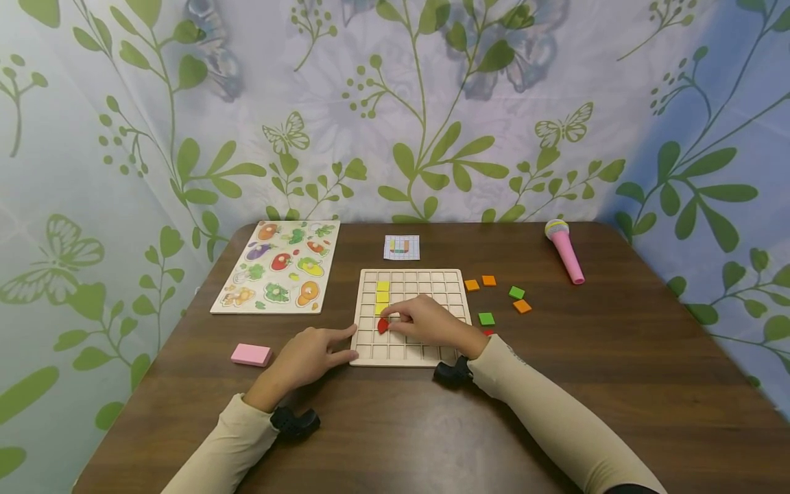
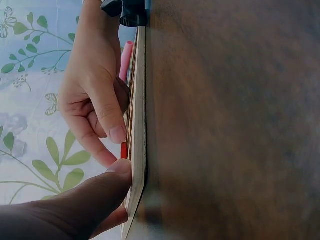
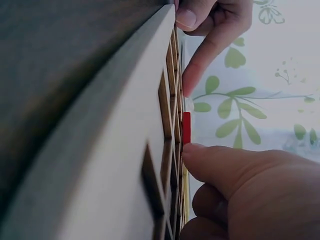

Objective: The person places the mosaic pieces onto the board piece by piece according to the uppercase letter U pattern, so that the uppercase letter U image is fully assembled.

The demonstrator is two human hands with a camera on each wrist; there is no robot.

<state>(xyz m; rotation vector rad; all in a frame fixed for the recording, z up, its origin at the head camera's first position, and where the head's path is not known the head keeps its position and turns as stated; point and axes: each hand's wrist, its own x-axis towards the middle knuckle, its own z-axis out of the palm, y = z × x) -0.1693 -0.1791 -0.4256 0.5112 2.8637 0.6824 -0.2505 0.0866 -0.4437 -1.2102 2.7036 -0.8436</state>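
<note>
On the brown counter [image 1: 395,446], just left of the left grip [image 1: 308,355], a pink block [image 1: 252,355] lying flat. Beyond the same grip and slightly to its left, a puzzle board [image 1: 286,309] covered with vegetable pieces. Released at the left grip, with thumb and index finger spread apart, both touching the left edge of a wooden grid board [image 1: 379,352] stretching away to its right. On that board, just beyond the fingertips of the right grip, three yellow tiles [image 1: 382,297] in a column, running away from it. Grasped in the right grip [image 1: 432,321], pinched between thumb and index finger: a red tile [image 1: 383,325], over the left part of the board, on the near side of the yellow column; impossible to tell whether fully resting in a square. Beyond the right grip, past the far edge of the board, a small card [image 1: 402,248] with a coloured picture. Right of that grip, scattered just off the board, three orange tiles [image 1: 489,280], two green tiles [image 1: 487,319] and, partly hidden by the wrist, another bit of red [image 1: 489,333]. Well apart, farther right and beyond, a pink microphone [image 1: 566,255].
</note>
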